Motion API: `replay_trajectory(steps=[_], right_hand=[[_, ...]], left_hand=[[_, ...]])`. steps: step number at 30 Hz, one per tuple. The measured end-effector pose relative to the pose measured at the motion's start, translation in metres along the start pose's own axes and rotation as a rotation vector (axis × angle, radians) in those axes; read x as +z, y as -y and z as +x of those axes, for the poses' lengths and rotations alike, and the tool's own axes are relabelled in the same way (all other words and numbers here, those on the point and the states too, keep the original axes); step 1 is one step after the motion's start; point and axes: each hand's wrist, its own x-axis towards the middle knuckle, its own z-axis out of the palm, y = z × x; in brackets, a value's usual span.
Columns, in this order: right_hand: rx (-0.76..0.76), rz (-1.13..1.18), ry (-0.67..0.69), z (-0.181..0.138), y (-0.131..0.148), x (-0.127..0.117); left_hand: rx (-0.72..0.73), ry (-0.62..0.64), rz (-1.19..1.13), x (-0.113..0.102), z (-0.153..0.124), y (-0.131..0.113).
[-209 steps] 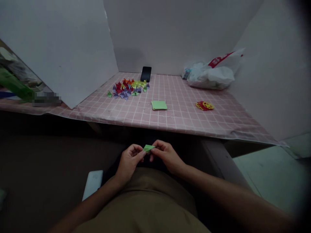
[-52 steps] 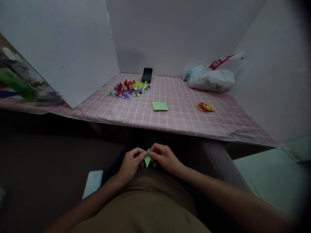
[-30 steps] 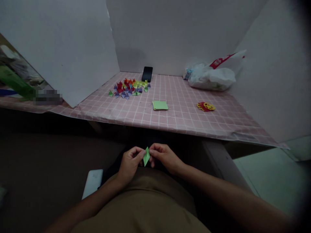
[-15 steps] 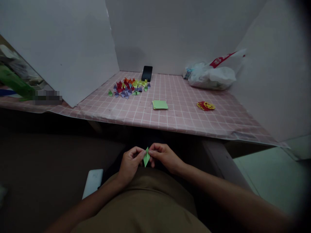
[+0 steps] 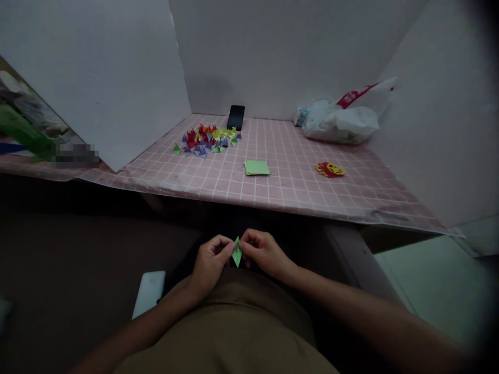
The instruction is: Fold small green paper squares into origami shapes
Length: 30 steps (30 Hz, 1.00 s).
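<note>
A small green folded paper (image 5: 237, 255), diamond-shaped with a crease down its middle, is held upright over my lap. My left hand (image 5: 211, 261) pinches its left side between thumb and fingers. On the right side, the thumb and fingers of my right hand (image 5: 265, 252) close on it too. Beyond my hands, on the table, lies a stack of green paper squares (image 5: 257, 167) with some yellow at its edge. Several small folded paper cranes (image 5: 202, 140) in red, orange, yellow, purple and green crowd together at the back left.
The table (image 5: 288, 189) has a pink checked cloth. A black phone (image 5: 236, 118) leans on the back panel. A white plastic bag (image 5: 343, 122) sits back right, with red and yellow pieces (image 5: 330, 169) in front. A white device (image 5: 149, 293) lies by my left side.
The green folded paper has turned slightly, so it stands straighter and shifts a little to the right. Both hands keep their pinch on it. Nothing on the table has moved.
</note>
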Motion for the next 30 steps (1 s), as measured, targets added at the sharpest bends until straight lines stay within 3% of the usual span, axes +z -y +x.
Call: replay_trajectory(steps=[12, 24, 30], right_hand=[[0.083, 0.267, 0.12, 0.0027, -0.0013, -0.0038], [0.073, 0.218, 0.109, 0.0019, 0.0007, -0.0027], [0.014, 0.075, 0.057, 0.001, 0.0, -0.0017]], left_hand=[[-0.006, 0.013, -0.036, -0.0006, -0.0012, -0.0014], [0.014, 0.028, -0.013, -0.0009, -0.0017, -0.0018], [-0.002, 0.04, -0.013, 0.0, -0.0012, -0.0027]])
